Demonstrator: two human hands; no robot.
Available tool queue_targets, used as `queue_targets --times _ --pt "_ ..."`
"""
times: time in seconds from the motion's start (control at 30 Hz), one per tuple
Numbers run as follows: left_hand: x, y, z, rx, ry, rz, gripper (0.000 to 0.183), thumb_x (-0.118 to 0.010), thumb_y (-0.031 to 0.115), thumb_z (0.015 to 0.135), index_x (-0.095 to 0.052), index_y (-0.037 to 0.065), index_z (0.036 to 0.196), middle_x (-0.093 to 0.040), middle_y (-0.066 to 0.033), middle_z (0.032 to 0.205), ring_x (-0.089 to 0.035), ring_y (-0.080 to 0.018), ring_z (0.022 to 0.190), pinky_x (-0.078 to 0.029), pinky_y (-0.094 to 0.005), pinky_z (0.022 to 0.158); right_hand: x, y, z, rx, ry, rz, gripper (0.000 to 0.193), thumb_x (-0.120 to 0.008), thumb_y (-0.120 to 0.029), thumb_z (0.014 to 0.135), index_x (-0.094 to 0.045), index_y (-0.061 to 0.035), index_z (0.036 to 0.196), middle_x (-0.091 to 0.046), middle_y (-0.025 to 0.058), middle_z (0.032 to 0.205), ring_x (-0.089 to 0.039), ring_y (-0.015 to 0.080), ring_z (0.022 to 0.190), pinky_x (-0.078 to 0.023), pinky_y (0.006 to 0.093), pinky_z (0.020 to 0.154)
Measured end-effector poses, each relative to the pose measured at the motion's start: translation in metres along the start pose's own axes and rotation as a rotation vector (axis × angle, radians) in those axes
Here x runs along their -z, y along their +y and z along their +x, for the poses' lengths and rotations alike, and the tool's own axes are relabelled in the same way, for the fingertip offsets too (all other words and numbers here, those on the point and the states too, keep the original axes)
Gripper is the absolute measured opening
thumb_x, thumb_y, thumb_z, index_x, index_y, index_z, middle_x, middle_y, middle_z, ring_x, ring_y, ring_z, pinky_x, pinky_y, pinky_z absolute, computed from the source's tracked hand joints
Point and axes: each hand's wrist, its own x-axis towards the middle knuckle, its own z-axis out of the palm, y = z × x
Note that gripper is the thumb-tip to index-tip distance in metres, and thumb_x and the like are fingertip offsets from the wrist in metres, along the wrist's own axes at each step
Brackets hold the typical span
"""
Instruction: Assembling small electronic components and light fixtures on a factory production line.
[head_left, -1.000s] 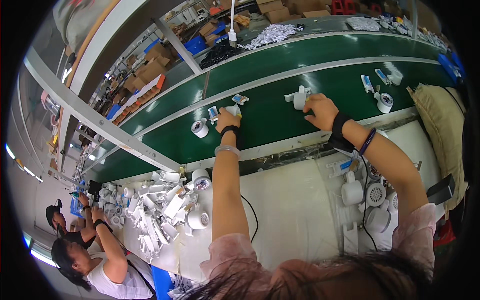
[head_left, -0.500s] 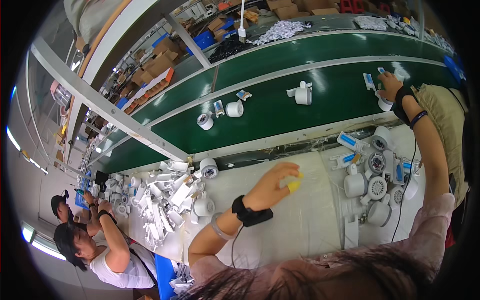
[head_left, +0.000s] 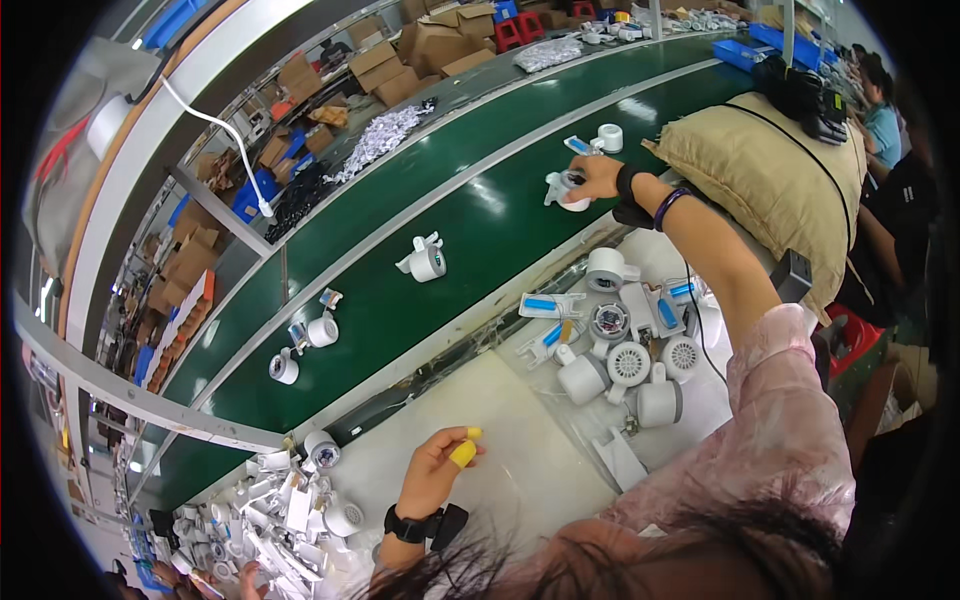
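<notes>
Left hand (head_left: 432,474): we wear two short, bright yellow finger covers (head_left: 462,454).
Left wrist: our black strap (head_left: 406,527) carries a dark, blocky piece (head_left: 449,524).
Right wrist: we have a broad black band (head_left: 629,188), then a slim, dark purple bangle (head_left: 668,208).
Cable: a thin black lead (head_left: 702,344) runs beside our right forearm (head_left: 710,245).
Sleeve (head_left: 785,420): we wear loose, mottled pale pink fabric.

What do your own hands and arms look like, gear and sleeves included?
The left hand wears yellow finger covers and a black wrist strap. The right hand has a black wristband, then a dark purple bangle; its sleeve is pale pink.
</notes>
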Motion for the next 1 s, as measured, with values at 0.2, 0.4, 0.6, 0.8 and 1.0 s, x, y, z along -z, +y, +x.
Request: queue_targets --times 0.2,0.4,0.6,0.8,1.0 --pt "-0.02 0.006 0.027 -0.255 0.138 0.109 0.044 -0.057 0.004 0.089 -0.043 0.002 0.131 -0.054 -0.0106 0.125 -0.056 -0.0204 0.109 -0.046 -0.0317 0.09 0.013 -0.096 -0.061 0.29 -0.251 0.533 0.062 -0.074 -0.039 0.077 -0.053 0.0057 0.114 -0.061 0.0141 0.104 -0.063 0.0195 0.091 -0.056 0.0293 0.072" --pt "-0.058 0.019 0.049 -0.685 0.511 0.499 0.08 -0.072 0.013 0.08 -0.025 0.0 0.143 -0.037 -0.0147 0.142 -0.039 -0.0272 0.129 -0.031 -0.0385 0.107 -0.055 -0.145 -0.159 0.393 -0.741 1.137 0.058 -0.07 -0.017 0.081 -0.04 0.0049 0.126 -0.055 0.0177 0.114 -0.062 0.0283 0.101 -0.056 0.0461 0.08" --pt "-0.062 -0.008 0.044 -0.761 0.396 0.614 0.053 -0.068 0.008 0.082 -0.045 -0.001 0.129 -0.057 -0.012 0.114 -0.057 -0.0225 0.101 -0.046 -0.0342 0.087 -0.093 -0.142 -0.251 0.221 -0.984 1.319 0.052 -0.065 -0.025 0.085 -0.04 -0.004 0.127 -0.058 0.0138 0.108 -0.063 0.027 0.097 -0.057 0.0443 0.075" --pt "-0.059 -0.014 0.024 -0.637 0.267 0.29 0.032 -0.057 0.0 0.083 -0.05 0.001 0.114 -0.06 -0.0098 0.096 -0.061 -0.0177 0.083 -0.049 -0.0274 0.073 -0.146 -0.142 -0.263 0.236 -0.801 1.207 0.033 -0.061 -0.029 0.091 -0.059 -0.0041 0.113 -0.062 0.0002 0.094 -0.058 0.0064 0.078 -0.048 0.0242 0.065" --pt "-0.048 -0.016 0.035 -0.473 0.18 0.196 0.03 -0.053 -0.003 0.082 -0.051 0.001 0.112 -0.06 -0.0092 0.094 -0.06 -0.0159 0.081 -0.049 -0.0271 0.076 -0.173 -0.142 -0.255 0.38 -0.732 1.201 0.028 -0.062 -0.025 0.092 -0.058 -0.0015 0.107 -0.059 -0.001 0.09 -0.054 0.0057 0.078 -0.044 0.0215 0.067"
